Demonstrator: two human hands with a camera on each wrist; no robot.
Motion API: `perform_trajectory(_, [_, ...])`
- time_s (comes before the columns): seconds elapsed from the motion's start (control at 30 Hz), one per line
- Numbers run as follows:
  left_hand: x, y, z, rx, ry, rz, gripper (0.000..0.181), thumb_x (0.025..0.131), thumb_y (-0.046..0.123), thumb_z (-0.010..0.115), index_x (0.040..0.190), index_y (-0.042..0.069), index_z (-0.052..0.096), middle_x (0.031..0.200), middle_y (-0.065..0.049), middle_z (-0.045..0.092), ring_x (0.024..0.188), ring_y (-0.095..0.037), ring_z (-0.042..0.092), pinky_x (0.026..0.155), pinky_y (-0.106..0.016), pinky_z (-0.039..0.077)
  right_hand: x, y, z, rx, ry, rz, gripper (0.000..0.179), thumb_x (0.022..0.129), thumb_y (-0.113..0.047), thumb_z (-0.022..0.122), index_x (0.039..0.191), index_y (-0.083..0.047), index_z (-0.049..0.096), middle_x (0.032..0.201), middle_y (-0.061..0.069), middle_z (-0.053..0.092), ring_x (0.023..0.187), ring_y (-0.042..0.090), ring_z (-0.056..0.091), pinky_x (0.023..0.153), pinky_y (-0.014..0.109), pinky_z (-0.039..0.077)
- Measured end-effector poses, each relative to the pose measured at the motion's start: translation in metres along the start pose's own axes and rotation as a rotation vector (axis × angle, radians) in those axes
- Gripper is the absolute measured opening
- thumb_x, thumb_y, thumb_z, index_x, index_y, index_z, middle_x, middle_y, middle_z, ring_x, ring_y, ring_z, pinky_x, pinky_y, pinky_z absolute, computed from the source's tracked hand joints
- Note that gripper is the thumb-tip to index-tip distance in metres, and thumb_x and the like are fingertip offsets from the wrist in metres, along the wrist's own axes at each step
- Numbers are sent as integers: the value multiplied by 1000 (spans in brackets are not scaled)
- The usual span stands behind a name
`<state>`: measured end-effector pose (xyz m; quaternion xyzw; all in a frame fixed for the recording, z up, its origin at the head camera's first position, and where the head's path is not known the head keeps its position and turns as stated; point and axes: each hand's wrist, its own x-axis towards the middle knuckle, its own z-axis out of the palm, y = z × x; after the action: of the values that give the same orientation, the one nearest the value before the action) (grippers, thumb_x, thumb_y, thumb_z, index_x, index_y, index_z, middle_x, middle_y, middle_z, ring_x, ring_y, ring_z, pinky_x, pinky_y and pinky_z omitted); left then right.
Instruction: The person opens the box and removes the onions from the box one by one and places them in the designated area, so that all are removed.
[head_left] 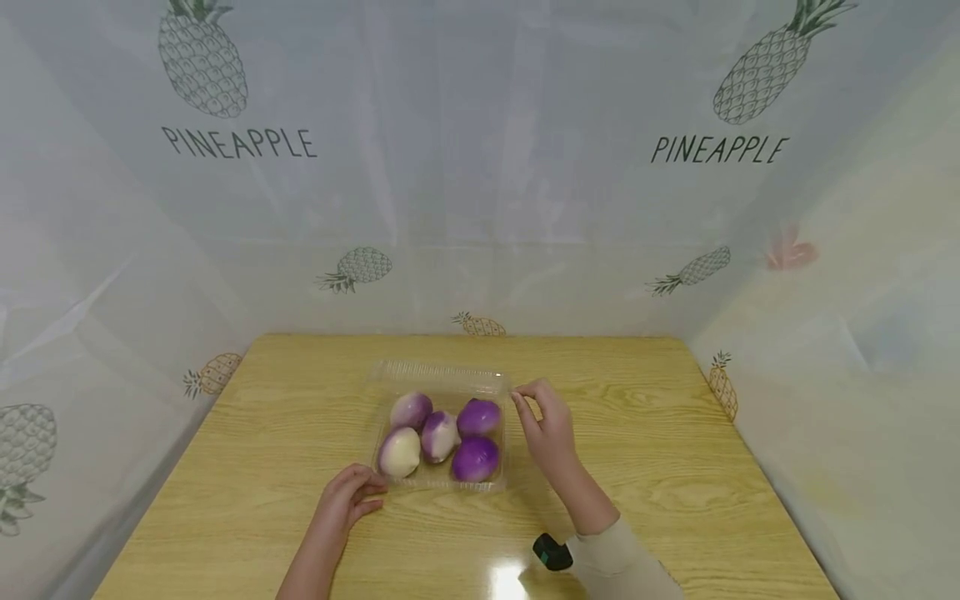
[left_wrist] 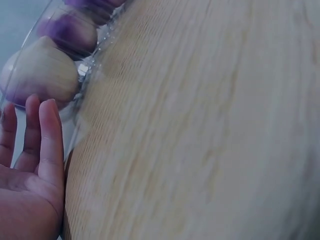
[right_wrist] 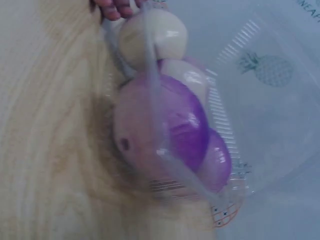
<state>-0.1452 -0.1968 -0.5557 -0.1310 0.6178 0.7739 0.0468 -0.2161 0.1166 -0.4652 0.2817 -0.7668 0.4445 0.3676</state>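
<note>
A clear plastic clamshell box [head_left: 442, 482] lies on the table with its lid [head_left: 442, 377] raised at the back. Several shiny purple-and-white, onion-shaped vegetables [head_left: 475, 458] sit inside it. At the box's near left corner, my left hand [head_left: 348, 496] touches the rim with extended fingers; in the left wrist view these fingers [left_wrist: 50, 132] lie beside a pale vegetable [left_wrist: 42, 72]. My right hand [head_left: 551, 425] pinches the lid's right edge between thumb and forefinger. The right wrist view shows the vegetables [right_wrist: 165, 125] through the clear plastic, but not the right hand itself.
The wooden table [head_left: 660, 483] extends around the box. White sheeting with pineapple prints [head_left: 480, 183] hangs behind and at both sides. A black device [head_left: 552, 552] sits at the right wrist, by the sleeve [head_left: 618, 554].
</note>
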Motion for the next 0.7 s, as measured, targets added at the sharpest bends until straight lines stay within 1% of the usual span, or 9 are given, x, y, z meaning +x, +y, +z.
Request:
perform_trajectory(0.1, [-1,1,-1,-10,-4,-5,22,100,11,50,86,1,62,92,-8,63,90,-25,63,76,-36,54,10,2,-1,9,7,52,5,95,-4,62,96,0,64,88,6,63,83,22,61,80,28,51])
perform_trajectory(0.23, [-3,0,-2,-8,-31,1,21,99,11,50,85,3,62,92,-8,64,90,-23,63,76,-35,54,23,5,0,21,5,144,7,96,-7,62,97,-1,66,92,6,65,90,23,63,86,36,52])
perform_trajectory(0.37, [-4,-1,-3,15,-52,4,20,98,11,51,84,4,63,92,-8,64,90,-24,63,77,-35,54,32,10,1,38,-19,219,14,98,-9,59,105,0,68,98,7,67,97,23,64,90,41,51])
perform_trajectory(0.53, [-3,-1,-2,51,-64,6,18,97,12,53,85,4,62,93,-9,65,92,-24,62,79,-35,53,39,18,4,81,-50,256,24,100,-12,56,118,0,66,108,9,66,106,25,60,95,45,46])
perform_trajectory(0.7, [-3,-1,-2,67,-60,12,17,97,13,54,85,3,62,93,-9,65,93,-24,62,79,-35,53,43,27,6,147,-100,282,35,99,-12,57,133,-4,58,123,11,61,117,27,53,102,51,39])
